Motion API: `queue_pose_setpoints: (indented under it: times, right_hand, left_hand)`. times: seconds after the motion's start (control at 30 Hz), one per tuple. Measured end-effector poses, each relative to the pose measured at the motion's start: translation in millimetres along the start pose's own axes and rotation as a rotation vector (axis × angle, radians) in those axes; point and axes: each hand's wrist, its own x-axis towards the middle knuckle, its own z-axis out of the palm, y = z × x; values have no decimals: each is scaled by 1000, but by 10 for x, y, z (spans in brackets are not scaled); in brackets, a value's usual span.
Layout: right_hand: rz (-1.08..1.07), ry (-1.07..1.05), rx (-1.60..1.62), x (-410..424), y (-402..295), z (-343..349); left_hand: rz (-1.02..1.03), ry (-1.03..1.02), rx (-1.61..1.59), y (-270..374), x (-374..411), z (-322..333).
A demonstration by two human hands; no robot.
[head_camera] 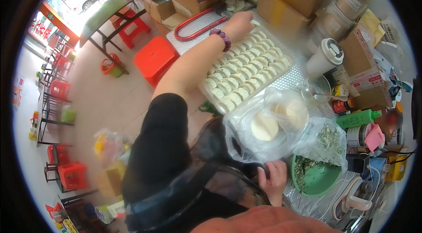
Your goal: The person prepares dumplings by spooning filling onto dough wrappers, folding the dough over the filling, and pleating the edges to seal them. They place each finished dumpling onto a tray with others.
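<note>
My left hand (pixel 244 22), a purple bead bracelet on its wrist, reaches to the far corner of a clear plastic tray (pixel 286 70). Its fingers are closed on a pale dumpling (pixel 254 23) at the end of a row. Rows of pleated dumplings (pixel 242 71) fill much of the tray. Low in front of my body is my right hand (pixel 275 177), fingers bent and thumb apart, with nothing seen in it. Round dough wrappers (pixel 264 127) lie in a clear plastic bag nearby. Beside this hand, a green bowl (pixel 321 182) holds chopped green filling (pixel 306 167), partly under another bag.
A white lidded cup (pixel 324 56), a glass container with a spoon (pixel 315 89) and a green bottle (pixel 357 119) stand at the right. Cardboard boxes (pixel 286 5) crowd the far side. A red U-shaped bar (pixel 197 30) lies beyond the tray; a red stool (pixel 156 58) stands left of the table.
</note>
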Motion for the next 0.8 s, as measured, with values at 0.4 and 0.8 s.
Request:
queue_pose_setpoints:
  times: [0.4,0.8]
  right_hand:
    - [-64,-11,29,-43,83,36]
    - [-120,54,14,-96,152,100]
  left_hand:
    - [140,-93,282,-432,122,307]
    - [78,-92,258,188,-111,162]
